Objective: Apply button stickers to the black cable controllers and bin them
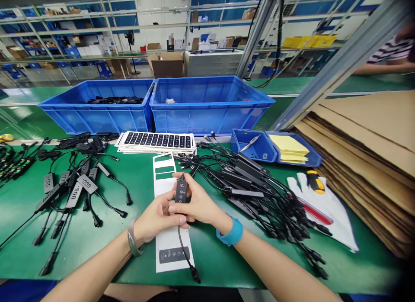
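Green table (139, 181): A workbench spreads beneath a person's two bare hands, electronic parts massed on either side.
Cardboard sheets (372, 120): A brown stack leans in from the right edge.
Blue bins (207, 116): Two large tubs stand side by side at the back, the left one holding dark parts.
Right-hand pile (246, 181): Cabled black units lie tangled, their plugs reaching toward a white glove (330, 213).
Left-hand group (76, 191): More cabled units lie loosely heaped, several with grey faces up.
White strip (168, 238): A backing sheet runs beneath the hands, one dark label (174, 255) at its near end.
Right hand (201, 202): Fingers close around the unit's upper end, thumb across its lower face.
Left hand (158, 215): Fingers grip the unit's left side.
Black controller (181, 191): Held between both hands above the strip, buttons showing, its cable trailing down across the label.
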`<state>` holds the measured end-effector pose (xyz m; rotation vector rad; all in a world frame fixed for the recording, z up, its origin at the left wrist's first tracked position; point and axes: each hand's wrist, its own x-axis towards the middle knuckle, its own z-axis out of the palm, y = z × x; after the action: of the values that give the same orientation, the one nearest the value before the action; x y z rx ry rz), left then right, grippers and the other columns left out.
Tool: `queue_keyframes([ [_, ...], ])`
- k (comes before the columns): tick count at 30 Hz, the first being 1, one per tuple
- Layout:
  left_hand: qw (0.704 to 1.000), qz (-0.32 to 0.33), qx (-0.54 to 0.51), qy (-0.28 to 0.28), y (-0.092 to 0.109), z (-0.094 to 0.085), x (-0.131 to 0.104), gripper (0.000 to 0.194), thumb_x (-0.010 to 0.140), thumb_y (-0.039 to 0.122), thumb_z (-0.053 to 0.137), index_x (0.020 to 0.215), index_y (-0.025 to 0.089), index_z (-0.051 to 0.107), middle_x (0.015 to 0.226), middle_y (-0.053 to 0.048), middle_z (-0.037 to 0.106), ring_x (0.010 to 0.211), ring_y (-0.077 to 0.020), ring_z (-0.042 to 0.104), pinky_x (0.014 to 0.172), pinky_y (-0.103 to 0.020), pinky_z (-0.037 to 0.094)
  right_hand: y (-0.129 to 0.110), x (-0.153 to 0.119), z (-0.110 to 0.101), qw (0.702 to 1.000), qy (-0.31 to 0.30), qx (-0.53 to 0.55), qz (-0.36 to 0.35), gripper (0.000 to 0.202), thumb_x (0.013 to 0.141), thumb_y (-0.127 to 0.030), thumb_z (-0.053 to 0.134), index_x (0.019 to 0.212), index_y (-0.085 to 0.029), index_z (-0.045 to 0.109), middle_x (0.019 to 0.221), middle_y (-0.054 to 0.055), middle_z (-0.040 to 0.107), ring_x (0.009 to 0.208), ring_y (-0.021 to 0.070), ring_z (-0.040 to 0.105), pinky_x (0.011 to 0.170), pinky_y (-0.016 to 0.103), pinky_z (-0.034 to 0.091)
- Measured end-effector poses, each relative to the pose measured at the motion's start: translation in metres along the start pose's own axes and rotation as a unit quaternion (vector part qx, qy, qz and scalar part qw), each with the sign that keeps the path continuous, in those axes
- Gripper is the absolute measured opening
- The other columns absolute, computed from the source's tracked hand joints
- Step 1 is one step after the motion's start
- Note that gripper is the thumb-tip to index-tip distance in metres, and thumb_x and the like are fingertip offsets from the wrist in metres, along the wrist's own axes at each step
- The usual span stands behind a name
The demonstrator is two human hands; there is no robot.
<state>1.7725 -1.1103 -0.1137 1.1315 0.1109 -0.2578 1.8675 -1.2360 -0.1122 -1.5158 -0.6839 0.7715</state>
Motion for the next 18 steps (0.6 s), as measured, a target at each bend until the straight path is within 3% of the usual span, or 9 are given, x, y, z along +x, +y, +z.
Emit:
queue_keyframes([
  [5,0.999,-0.027,0.016,0.021,-0.005,-0.001,0.004,0.04,0.076,0.037,0.074,0.102,0.01,0.06,0.091,-0.013,0.07,0.074,-0.0168,0.07,0.062,-0.019,0.055,0.004,0.004,-0.002,0.997,0.067,-0.024,-0.032,0.033,0.082,-0.045,0.061,0.101,-0.018,0.058,0.068,-0.004,0.05,0.057,0.0101,0.047,0.053,0.022,0.04],
  [8,0.999,-0.032,0.019,0.022,-0.005,-0.002,0.003,0.044,0.077,0.038,0.073,0.109,0.011,0.059,0.095,-0.014,0.07,0.077,-0.018,0.07,0.062,-0.02,0.055,0.005,0.006,-0.005,0.994,0.101,-0.033,-0.031,0.044,0.092,-0.052,0.041,0.098,-0.015,0.064,0.066,0.0,0.053,0.059,0.012,0.049,0.056,0.025,0.041],
  [10,0.999,-0.028,0.016,0.032,-0.005,-0.003,0.003,0.044,0.078,0.04,0.071,0.109,0.011,0.059,0.092,-0.013,0.07,0.076,-0.0179,0.07,0.063,-0.021,0.056,0.005,0.005,-0.004,0.993,0.107,-0.035,-0.041,0.049,0.094,-0.05,0.034,0.109,-0.014,0.064,0.072,0.002,0.057,0.063,0.0132,0.051,0.062,0.027,0.045],
  [14,0.999,-0.007,0.008,0.051,-0.007,-0.004,0.005,0.04,0.083,0.045,0.064,0.105,0.012,0.058,0.084,-0.009,0.069,0.07,-0.0162,0.069,0.063,-0.024,0.056,0.006,0.001,0.001,0.989,0.078,-0.075,-0.097,0.05,0.09,-0.033,0.046,0.138,-0.018,0.043,0.091,0.005,0.064,0.076,0.0161,0.057,0.074,0.03,0.049],
  [18,0.998,0.0,0.022,0.055,-0.01,-0.002,0.008,0.041,0.083,0.049,0.062,0.098,0.011,0.056,0.07,-0.006,0.067,0.062,-0.0141,0.066,0.061,-0.024,0.055,0.01,-0.002,0.005,0.972,0.11,-0.167,-0.119,0.057,0.087,-0.025,0.048,0.142,-0.018,0.038,0.083,0.003,0.063,0.067,0.0152,0.055,0.065,0.028,0.049],
])
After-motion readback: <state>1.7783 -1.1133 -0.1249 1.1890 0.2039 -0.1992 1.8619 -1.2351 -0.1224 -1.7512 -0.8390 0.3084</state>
